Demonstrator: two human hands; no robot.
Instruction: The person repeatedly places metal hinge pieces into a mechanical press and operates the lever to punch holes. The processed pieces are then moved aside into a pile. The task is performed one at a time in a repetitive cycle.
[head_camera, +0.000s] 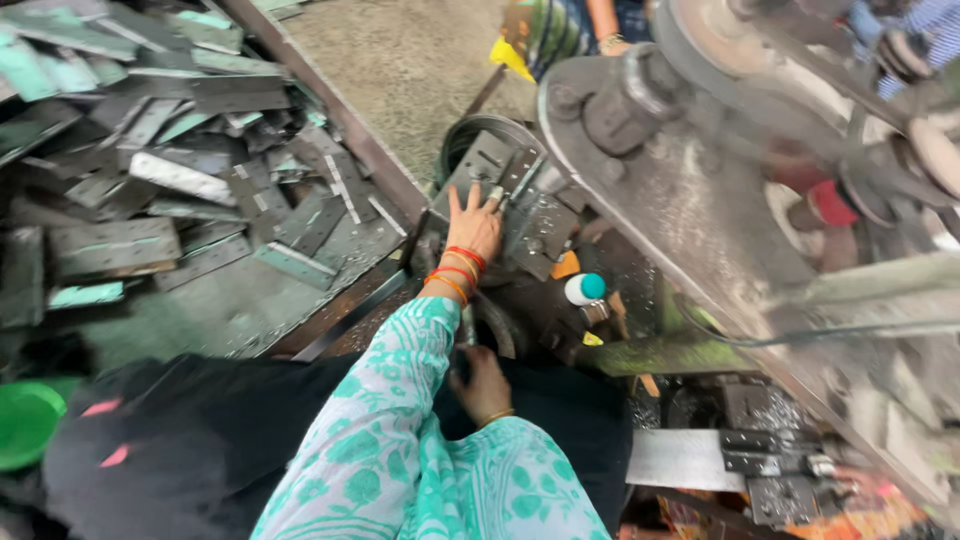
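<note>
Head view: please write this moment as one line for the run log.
left hand: flat on metal plate at press machine | right hand: low by lap, hold unclear | metal strip pile: left of hands

metal wkshop: press machine (700, 200), hinge pile (180, 180)

Left hand (474, 225) reaches forward with fingers spread flat; right hand (482, 385) curls low near the lap

Metal plates (150, 180) showing dull, scuffed grey steel; press frame (650, 190) looking rough, grimy iron; sleeve (390, 420) appearing soft printed cloth.
</note>
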